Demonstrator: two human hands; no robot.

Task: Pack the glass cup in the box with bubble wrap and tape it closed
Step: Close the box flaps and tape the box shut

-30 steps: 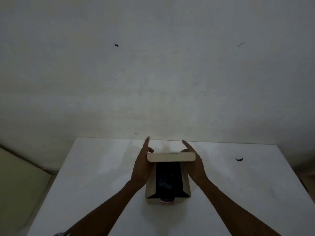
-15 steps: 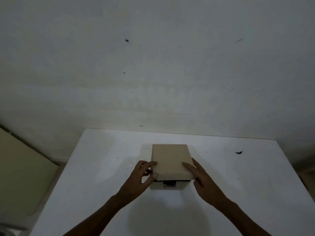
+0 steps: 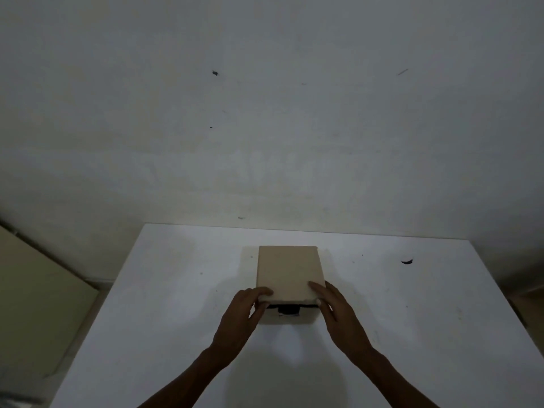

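Observation:
A small brown cardboard box (image 3: pixel 288 272) stands in the middle of the white table (image 3: pixel 164 290), its lid folded down almost flat. A dark slit with something black inside shows under the lid's near edge. My left hand (image 3: pixel 244 313) grips the lid's near left corner, thumb on top. My right hand (image 3: pixel 335 310) holds the near right corner, fingers lying on the lid. No glass cup, bubble wrap or tape is visible.
A small dark scrap (image 3: pixel 407 262) lies on the table at the right. A pale wall rises right behind the table's far edge. A beige panel (image 3: pixel 38 295) leans beside the table on the left.
The lid stood upright a second ago with the dark inside exposed; both hands have brought it down over the box and slid to its near corners.

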